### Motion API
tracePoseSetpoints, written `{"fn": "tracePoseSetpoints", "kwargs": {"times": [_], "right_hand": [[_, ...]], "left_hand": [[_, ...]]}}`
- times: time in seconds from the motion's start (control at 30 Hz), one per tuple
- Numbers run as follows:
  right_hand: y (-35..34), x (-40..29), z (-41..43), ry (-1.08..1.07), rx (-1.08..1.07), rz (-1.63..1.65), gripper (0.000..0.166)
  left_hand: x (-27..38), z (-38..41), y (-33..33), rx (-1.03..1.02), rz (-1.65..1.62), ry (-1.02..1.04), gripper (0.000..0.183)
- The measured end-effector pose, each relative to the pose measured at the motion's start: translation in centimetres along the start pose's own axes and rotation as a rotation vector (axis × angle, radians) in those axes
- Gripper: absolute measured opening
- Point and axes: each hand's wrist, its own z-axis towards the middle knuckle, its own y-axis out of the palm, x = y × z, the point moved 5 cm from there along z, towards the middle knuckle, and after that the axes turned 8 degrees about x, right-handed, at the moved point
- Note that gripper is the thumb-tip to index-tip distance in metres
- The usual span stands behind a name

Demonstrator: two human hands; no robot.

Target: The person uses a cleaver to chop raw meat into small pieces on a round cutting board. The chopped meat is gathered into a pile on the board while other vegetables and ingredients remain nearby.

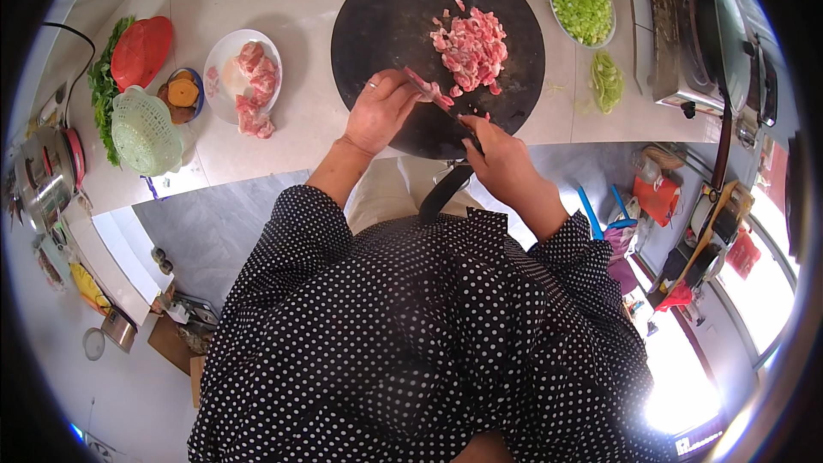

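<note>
A round dark cutting board (379, 19) lies at the counter's front edge, before me. My right hand (508, 157) grips a knife (416, 79) by its dark handle, and its blade is seen nearly edge-on. Close by the blade, the bent fingers of my left hand (379, 106) hold a strip of raw meat (442, 99); part of it is hidden under the fingertips. Beyond the knife is a heap of small cut meat pieces (474, 50). To the left, a white plate (222, 54) carries larger raw meat chunks (258, 80), one overhanging its near rim.
Right of the board are a bowl of chopped greens (582, 6), thin green shreds (606, 80) and a stove (665, 38) bearing a pan (733, 45). Leftward stand a red basket (141, 51), a pale green colander (144, 132), leafy greens (103, 77) and a bowl with orange-fleshed vegetable (183, 93).
</note>
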Motion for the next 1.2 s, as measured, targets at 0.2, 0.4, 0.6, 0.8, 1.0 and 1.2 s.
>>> {"fn": "tracePoseSetpoints", "kwargs": {"times": [0.2,0.4,0.6,0.8,1.0,1.2], "right_hand": [[-0.4,0.4,-0.4,0.069,-0.093,-0.059,0.033],[1.1,-0.8,4.7,0.016,-0.097,0.061,0.028],[0.4,0.5,0.7,0.072,-0.065,0.01,0.03],[2.7,-0.8,4.3,-0.003,-0.02,-0.036,0.027],[3.2,-0.9,3.8,0.028,-0.034,-0.097,0.025],[0.7,1.7,-0.1,0.084,-0.005,0.006,0.033]], "left_hand": [[0.0,0.3,-0.1,-0.012,-0.046,-0.015,0.017],[0.0,0.7,0.0,-0.004,-0.049,-0.018,0.019],[-0.1,0.5,0.2,0.011,-0.081,-0.001,0.02],[0.0,0.7,-0.2,-0.003,-0.022,0.01,0.024],[-0.2,0.2,0.0,-0.04,-0.018,0.018,0.024],[0.0,0.6,-0.1,-0.005,-0.054,0.015,0.02]]}}
